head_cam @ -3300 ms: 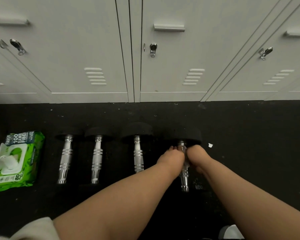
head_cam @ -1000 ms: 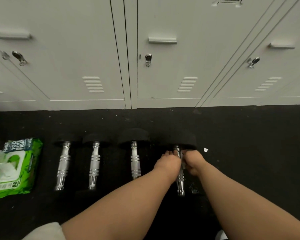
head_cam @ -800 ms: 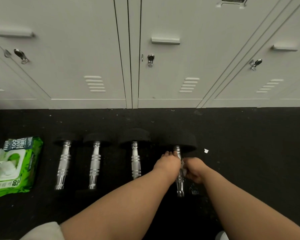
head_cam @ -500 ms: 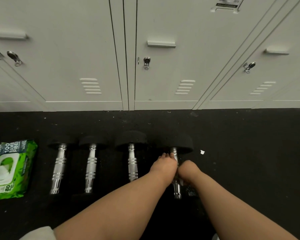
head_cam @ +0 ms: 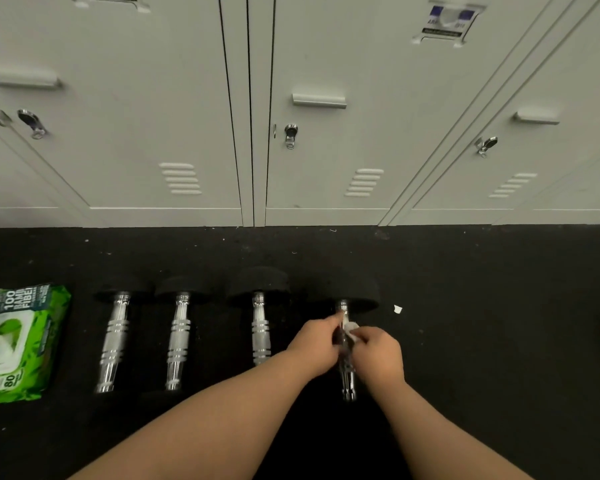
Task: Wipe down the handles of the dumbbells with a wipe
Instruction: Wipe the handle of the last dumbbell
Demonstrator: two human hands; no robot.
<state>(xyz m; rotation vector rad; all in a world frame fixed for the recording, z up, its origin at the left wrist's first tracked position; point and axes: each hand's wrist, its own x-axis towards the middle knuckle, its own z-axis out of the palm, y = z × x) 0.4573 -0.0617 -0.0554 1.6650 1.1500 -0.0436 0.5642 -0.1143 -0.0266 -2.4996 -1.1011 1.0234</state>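
- Dumbbells, four of them, lie side by side on the black floor in front of the pale lockers; the rightmost dumbbell is between both hands.
- Green wipes pack lies at the far left, beside the row.
- Left hand curls around that chrome handle.
- Right hand pinches a white wipe against the handle.
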